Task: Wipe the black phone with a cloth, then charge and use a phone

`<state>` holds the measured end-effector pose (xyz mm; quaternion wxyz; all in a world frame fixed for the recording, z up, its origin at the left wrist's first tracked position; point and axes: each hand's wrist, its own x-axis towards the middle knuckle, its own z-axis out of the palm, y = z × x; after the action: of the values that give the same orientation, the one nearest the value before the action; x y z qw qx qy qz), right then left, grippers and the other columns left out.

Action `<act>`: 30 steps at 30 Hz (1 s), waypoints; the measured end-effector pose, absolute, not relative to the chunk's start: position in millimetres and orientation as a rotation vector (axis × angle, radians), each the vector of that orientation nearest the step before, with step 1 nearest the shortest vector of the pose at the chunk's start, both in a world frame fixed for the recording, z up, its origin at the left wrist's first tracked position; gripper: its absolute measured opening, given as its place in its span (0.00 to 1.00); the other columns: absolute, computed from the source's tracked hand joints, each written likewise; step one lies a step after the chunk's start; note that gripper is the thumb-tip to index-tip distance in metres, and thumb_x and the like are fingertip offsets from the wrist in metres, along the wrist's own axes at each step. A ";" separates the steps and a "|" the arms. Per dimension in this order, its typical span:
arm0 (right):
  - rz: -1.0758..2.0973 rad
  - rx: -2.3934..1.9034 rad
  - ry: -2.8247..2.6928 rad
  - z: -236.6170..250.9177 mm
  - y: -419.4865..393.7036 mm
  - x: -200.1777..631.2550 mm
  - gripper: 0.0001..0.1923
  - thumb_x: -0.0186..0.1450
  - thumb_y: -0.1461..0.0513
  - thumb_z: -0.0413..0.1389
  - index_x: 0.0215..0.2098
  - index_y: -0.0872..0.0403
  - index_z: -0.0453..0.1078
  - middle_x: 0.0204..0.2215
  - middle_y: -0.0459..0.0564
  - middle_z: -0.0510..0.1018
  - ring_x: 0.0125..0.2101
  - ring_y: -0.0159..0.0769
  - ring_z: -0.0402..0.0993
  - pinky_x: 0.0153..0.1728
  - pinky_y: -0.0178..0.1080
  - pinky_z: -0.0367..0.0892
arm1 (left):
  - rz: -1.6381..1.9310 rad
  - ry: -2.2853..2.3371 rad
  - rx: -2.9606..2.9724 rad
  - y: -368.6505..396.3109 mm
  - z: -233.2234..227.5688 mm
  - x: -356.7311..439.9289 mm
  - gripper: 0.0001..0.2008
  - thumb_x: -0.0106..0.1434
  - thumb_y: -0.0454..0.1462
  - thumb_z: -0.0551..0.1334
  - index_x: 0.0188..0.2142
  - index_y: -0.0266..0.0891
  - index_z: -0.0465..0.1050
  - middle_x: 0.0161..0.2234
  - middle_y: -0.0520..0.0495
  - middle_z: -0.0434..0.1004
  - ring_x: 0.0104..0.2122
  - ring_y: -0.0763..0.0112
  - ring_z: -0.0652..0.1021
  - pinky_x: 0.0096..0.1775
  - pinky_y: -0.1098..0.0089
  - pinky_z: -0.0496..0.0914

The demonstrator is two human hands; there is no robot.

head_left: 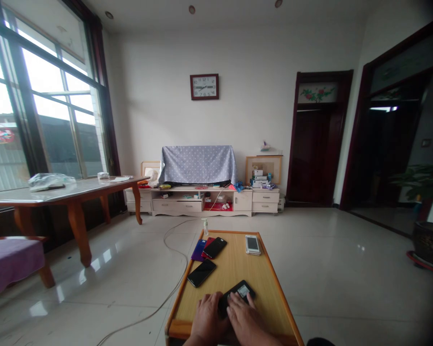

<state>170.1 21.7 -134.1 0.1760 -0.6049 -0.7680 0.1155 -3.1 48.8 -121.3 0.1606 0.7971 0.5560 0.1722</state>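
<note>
While my left hand point(206, 319) sits against the near left end of a black rectangular phone with a pale panel on its upward face point(235, 290), my right hand point(243, 315) lies across it, fingers stretched over that face. My left fingers are bent; whether either hand truly grips, I cannot tell. We are at the near part of a yellow-brown wooden surface with orange-brown edging point(234, 269). Beyond, to the left, lies a glossy black phone point(202, 273). Farther off, another black phone point(215, 247) overlaps a red slab-shaped phone point(208, 240), beside a purple-blue phone point(197, 251). Near the far right corner lies a white phone with a grey screen point(252, 243); at the far left stands a small clear pump bottle point(205, 228).
</note>
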 end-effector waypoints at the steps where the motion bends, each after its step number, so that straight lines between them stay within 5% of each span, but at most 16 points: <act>1: 0.295 -1.785 -2.116 -133.0 25.4 177.6 0.30 0.76 0.52 0.34 0.66 0.51 0.66 0.66 0.54 0.67 0.68 0.45 0.59 0.70 0.58 0.43 | 0.476 1.585 2.276 48.8 -120.5 -3.3 0.29 0.54 0.44 0.62 0.56 0.46 0.70 0.53 0.47 0.78 0.56 0.59 0.72 0.56 0.64 0.61; 6: 0.199 -1.976 -1.957 -132.5 37.9 186.0 0.32 0.76 0.51 0.35 0.65 0.56 0.67 0.67 0.58 0.66 0.69 0.50 0.57 0.69 0.59 0.44 | 0.465 1.597 2.276 47.8 -118.0 -2.9 0.31 0.51 0.45 0.64 0.57 0.47 0.69 0.55 0.47 0.77 0.57 0.57 0.71 0.57 0.64 0.60; 12: 0.390 -1.630 -2.219 -138.8 23.0 151.4 0.29 0.76 0.53 0.36 0.69 0.52 0.62 0.67 0.54 0.66 0.68 0.45 0.58 0.70 0.53 0.46 | 0.503 1.594 2.279 47.1 -119.7 -3.7 0.24 0.57 0.39 0.58 0.54 0.47 0.70 0.51 0.48 0.79 0.53 0.61 0.73 0.54 0.65 0.62; 20: 0.191 -1.983 -1.929 -137.5 45.6 197.0 0.29 0.76 0.52 0.36 0.63 0.52 0.70 0.65 0.56 0.69 0.68 0.49 0.59 0.69 0.59 0.47 | 0.543 1.583 2.256 52.8 -130.2 -5.1 0.32 0.48 0.44 0.66 0.55 0.47 0.70 0.53 0.47 0.78 0.56 0.57 0.71 0.57 0.63 0.61; 30: 0.385 -1.758 -2.137 -136.0 25.6 163.3 0.31 0.76 0.52 0.36 0.65 0.55 0.68 0.66 0.57 0.67 0.67 0.48 0.60 0.69 0.55 0.49 | 0.511 1.561 2.307 47.3 -119.8 -4.8 0.23 0.58 0.49 0.60 0.53 0.49 0.71 0.51 0.48 0.79 0.55 0.59 0.72 0.54 0.64 0.62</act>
<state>163.3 25.6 -136.0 0.1729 -0.6197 -0.7534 0.1358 -4.8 47.3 -119.8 0.1540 0.8050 0.5445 0.1783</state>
